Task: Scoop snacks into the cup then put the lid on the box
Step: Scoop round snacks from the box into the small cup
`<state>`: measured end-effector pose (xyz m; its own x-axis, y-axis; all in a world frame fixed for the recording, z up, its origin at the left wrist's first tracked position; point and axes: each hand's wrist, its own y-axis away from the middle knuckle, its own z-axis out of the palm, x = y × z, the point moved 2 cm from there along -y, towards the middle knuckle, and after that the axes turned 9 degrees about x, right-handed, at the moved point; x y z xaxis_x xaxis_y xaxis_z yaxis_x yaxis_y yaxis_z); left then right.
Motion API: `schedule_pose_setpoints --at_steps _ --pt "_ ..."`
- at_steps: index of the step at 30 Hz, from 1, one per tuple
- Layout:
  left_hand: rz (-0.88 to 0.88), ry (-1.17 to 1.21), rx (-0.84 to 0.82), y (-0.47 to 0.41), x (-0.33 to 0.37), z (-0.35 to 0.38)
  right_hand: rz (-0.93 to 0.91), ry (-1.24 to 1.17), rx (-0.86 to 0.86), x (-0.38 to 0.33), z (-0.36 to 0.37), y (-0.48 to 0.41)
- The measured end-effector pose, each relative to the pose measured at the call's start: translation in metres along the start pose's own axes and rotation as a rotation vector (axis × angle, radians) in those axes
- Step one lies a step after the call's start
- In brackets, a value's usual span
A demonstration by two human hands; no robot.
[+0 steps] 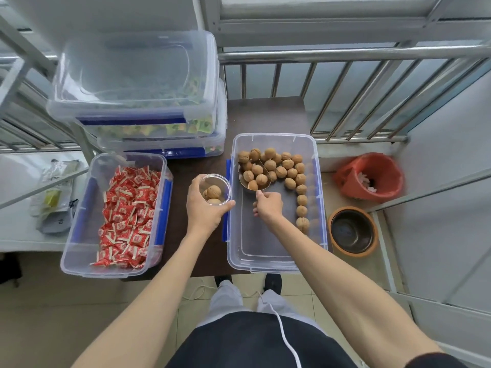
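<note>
The left hand (204, 205) wraps its fingers round the cup (214, 189), which holds about 3 walnuts, beside the box (276, 203). The right hand (267, 205) pinches the scoop (255, 176), loaded inside the box. Walnuts look hard, light and prone to rolling.

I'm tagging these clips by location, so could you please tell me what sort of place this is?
Probably a balcony or window corner of a home, used as a snack station: a metal railing behind a small dark table, a lined waste bin and stacked lidded boxes.
</note>
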<state>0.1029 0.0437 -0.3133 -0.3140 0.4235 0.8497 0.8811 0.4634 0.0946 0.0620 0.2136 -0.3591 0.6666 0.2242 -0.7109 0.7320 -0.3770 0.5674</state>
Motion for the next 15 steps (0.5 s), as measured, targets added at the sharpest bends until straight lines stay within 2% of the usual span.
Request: schedule_pose_setpoints --at_steps 7,15 --pt "0.015 -0.010 -0.001 0.000 0.000 0.000 -0.008 -0.083 0.047 0.033 -0.029 0.016" --pt "0.020 -0.015 -0.016 0.000 0.002 -0.001 -0.149 -0.125 -0.017 0.039 -0.056 0.029"
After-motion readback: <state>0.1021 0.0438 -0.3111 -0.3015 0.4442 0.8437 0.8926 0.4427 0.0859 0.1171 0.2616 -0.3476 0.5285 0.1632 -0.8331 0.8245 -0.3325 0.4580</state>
